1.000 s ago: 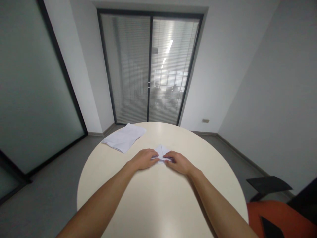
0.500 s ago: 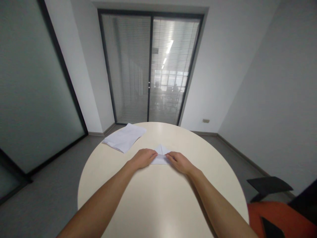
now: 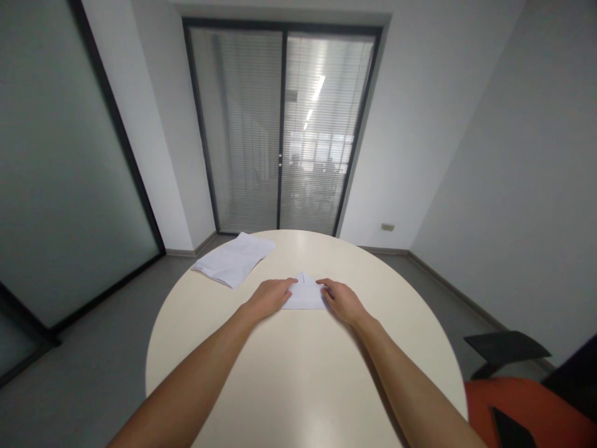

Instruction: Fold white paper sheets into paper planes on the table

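Note:
A small folded white paper (image 3: 305, 295) with a pointed far tip lies flat on the round cream table (image 3: 298, 373). My left hand (image 3: 268, 297) rests on its left edge, fingers curled with the fingertips pressing the paper down. My right hand (image 3: 341, 299) sits on its right edge in the same way, fingers bent onto the paper. The middle of the paper shows between the two hands.
A stack of white sheets (image 3: 234, 258) lies at the table's far left edge. An orange chair with a black armrest (image 3: 508, 346) stands at the lower right. A glass door with blinds (image 3: 282, 127) is beyond the table.
Both hands have slid apart along the paper, from its middle to its left and right edges, so more of the paper shows between them.

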The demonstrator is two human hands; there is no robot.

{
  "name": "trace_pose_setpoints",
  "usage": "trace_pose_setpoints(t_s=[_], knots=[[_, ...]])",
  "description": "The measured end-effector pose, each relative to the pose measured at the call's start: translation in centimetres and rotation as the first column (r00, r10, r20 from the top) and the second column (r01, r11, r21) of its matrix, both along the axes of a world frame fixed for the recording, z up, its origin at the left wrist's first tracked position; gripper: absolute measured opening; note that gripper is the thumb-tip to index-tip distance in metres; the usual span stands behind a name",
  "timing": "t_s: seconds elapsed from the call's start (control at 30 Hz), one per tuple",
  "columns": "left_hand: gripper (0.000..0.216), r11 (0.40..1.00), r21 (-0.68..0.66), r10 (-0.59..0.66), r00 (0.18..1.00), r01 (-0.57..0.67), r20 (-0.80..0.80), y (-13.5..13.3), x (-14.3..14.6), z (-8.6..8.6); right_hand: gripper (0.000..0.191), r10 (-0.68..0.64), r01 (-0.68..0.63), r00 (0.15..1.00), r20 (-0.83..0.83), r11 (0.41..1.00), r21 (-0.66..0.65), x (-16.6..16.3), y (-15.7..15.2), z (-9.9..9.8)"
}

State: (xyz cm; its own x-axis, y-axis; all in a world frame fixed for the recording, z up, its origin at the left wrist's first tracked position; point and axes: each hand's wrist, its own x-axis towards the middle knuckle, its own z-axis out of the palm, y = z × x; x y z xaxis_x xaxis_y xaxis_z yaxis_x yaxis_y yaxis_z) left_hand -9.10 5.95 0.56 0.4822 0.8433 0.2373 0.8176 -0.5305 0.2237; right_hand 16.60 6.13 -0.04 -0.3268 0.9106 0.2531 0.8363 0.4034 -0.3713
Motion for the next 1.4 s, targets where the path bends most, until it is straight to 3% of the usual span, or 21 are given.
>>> trace_pose_setpoints(t_s=[0.2, 0.5, 0.73, 0.83, 1.03, 1.4], knots=[[0.050, 1.000, 0.021, -0.023, 0.999, 0.022, 0.031, 0.3, 0.2, -0.5, 0.039, -0.012, 0.012, 1.000, -0.010, 1.000, 0.015, -0.2, 0.3, -0.3], [0.043, 0.994, 0.066, -0.087, 0.994, 0.083, 0.060, 0.4, 0.2, -1.1, 0.044, -0.017, 0.019, 0.999, -0.032, 0.998, 0.063, 0.0, 0.8, -1.3], [0.033, 0.985, 0.127, -0.120, 0.993, 0.119, 0.002, 0.2, 0.5, -0.5, 0.049, 0.030, -0.052, 0.994, 0.105, 0.975, 0.217, -0.4, 0.3, -0.4], [0.029, 0.978, 0.161, -0.133, 0.991, 0.133, -0.011, 0.3, 0.6, -0.4, 0.044, 0.125, -0.147, 0.987, 0.105, 0.961, 0.235, -1.1, -0.2, 0.0], [0.028, 0.981, 0.136, -0.134, 0.991, 0.136, -0.020, 0.3, 0.6, -0.4, 0.052, 0.390, -0.391, 0.920, 0.030, 0.919, 0.056, -3.0, -1.8, 0.2], [0.033, 0.997, 0.055, 0.048, 0.997, -0.045, -0.053, 0.2, -0.5, 0.2, 0.073, 0.316, -0.305, 0.945, 0.079, 0.943, -0.131, -1.6, -1.3, -0.4]])
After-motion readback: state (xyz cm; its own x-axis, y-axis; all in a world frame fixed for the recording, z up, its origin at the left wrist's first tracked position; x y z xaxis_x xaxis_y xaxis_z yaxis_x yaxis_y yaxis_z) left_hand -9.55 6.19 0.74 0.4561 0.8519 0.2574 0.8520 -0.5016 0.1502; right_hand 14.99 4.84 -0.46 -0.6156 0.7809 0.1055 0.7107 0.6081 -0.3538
